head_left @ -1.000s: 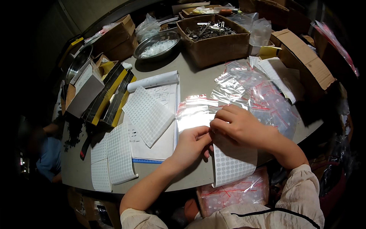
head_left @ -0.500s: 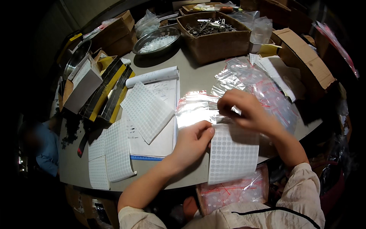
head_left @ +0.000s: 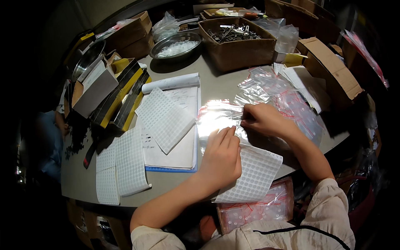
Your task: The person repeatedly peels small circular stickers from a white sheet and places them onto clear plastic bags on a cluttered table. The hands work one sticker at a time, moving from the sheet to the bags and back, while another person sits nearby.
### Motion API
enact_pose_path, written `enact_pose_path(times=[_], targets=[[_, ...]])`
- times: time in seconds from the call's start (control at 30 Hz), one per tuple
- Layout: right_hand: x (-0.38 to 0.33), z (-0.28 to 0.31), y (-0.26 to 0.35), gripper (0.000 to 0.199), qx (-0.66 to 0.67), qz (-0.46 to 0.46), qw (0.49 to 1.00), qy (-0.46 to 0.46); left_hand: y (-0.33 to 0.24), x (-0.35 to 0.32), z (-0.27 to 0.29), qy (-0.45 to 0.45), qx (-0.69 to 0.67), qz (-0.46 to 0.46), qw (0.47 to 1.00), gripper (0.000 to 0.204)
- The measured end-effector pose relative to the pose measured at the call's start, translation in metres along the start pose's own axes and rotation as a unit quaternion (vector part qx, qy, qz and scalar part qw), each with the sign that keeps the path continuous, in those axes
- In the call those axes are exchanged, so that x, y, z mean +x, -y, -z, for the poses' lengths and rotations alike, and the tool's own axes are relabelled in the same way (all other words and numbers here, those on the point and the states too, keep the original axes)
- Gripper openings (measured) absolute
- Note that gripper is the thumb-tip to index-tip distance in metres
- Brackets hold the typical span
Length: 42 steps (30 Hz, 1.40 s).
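Observation:
My left hand (head_left: 221, 156) is closed on a white sheet of round stickers (head_left: 252, 175), which slants down over the table's near edge. Its fingertips reach onto a stack of clear zip bags (head_left: 214, 121) that shines under the light. Just to the right, my right hand (head_left: 264, 120) is low over the bags with thumb and fingers pinched; what lies between them is too small to make out. Beyond that hand spreads a pile of clear bags with red seams and small round stickers (head_left: 298, 100). More bags (head_left: 258, 214) fill a box below the table edge.
Left of my hands lie a clipboard with papers (head_left: 171, 160) and other sticker sheets (head_left: 131, 162). Farther back stand black-yellow boxes (head_left: 129, 96), a metal bowl of clear pieces (head_left: 177, 46) and a carton of metal parts (head_left: 237, 54). A person (head_left: 52, 141) is at the far left.
My left hand has moved up over the bags, and the sticker sheet has swung to a slant beneath it. My right hand has lowered slightly onto the bags.

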State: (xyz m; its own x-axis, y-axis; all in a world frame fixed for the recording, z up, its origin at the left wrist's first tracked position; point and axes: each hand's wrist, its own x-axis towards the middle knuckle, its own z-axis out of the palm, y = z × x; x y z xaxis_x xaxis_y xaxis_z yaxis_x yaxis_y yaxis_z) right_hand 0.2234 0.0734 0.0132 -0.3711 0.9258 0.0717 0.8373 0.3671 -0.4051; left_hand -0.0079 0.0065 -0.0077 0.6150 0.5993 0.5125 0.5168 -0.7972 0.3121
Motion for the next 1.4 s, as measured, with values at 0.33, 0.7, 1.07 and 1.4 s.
enact_pose_path(times=[0.33, 0.7, 1.07, 1.4], targets=[[0.003, 0.009, 0.001, 0.022, 0.24, 0.064, 0.969, 0.005, -0.011, -0.006, -0.015, -0.01, -0.15, -0.032, 0.988, 0.012], [0.004, 0.001, -0.002, 0.037, -0.002, -0.037, 0.998, -0.059, -0.007, -0.004, -0.011, -0.033, -0.177, -0.012, 0.984, 0.016], [-0.015, 0.044, -0.006, 0.033, 0.354, 0.046, 0.932, 0.067, 0.039, 0.022, 0.027, -0.06, -0.096, 0.186, 0.976, 0.016], [-0.016, 0.022, 0.011, 0.028, 0.262, 0.058, 0.96, 0.079, 0.037, 0.026, 0.028, -0.119, -0.113, 0.106, 0.981, 0.017]])
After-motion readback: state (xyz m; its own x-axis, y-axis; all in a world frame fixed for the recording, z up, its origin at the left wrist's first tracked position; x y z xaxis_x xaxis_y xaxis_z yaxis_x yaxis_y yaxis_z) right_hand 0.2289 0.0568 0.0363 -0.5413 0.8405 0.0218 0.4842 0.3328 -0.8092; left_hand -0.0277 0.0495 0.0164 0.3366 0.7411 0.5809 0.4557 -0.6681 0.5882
